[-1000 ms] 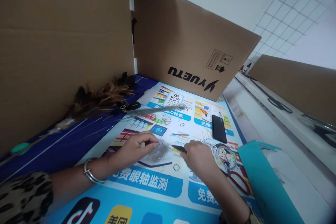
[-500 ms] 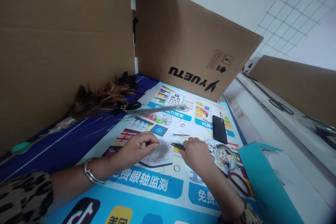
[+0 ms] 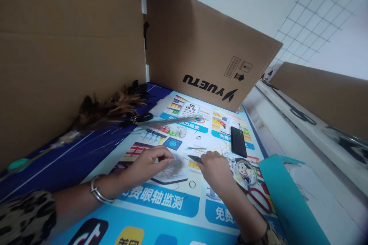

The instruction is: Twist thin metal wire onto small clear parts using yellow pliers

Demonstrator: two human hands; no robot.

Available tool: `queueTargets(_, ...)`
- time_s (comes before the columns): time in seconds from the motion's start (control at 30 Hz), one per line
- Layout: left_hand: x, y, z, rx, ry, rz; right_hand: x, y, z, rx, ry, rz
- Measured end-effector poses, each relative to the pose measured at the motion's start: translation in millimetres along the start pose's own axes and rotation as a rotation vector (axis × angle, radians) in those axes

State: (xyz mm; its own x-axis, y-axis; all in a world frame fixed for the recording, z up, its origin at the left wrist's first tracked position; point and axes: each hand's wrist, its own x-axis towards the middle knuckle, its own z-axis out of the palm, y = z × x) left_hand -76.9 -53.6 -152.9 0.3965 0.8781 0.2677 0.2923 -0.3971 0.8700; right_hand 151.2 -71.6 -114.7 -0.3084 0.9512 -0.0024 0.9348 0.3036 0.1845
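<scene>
My left hand pinches a small tangle of thin wire on the printed blue poster. A metal bangle sits on that wrist. My right hand is closed round a small dark tool whose tip points left at the wire tangle. The two hands lie a few centimetres apart at the middle of the poster.
A feather duster and a bundle of straight wires lie at the back left. A black phone lies to the right, red-handled scissors near my right forearm, a teal box at right. Cardboard walls stand behind.
My right hand with the dark tool has shifted slightly up and to the left, toward the wire tangle. My left hand keeps its pinch on the wire.
</scene>
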Motion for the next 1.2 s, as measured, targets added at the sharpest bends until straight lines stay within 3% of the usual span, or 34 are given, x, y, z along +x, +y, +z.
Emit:
queueTargets(0.4,3,-2,1.3,-0.079,-0.018,0.088,-11,-17,-6,0.136,0.12,-0.015)
queueTargets(0.6,2,-1,2.2,-0.165,-0.053,0.064,-13,-21,-5,0.131,0.145,0.006)
queueTargets(0.97,3,4,-1.0,-0.155,-0.074,0.087,-11,-16,-5,0.248,0.058,-0.019)
queueTargets(1.2,4,5,-1.2,-0.118,-0.155,0.118,-8,-11,-3,0.382,0.002,-0.047)
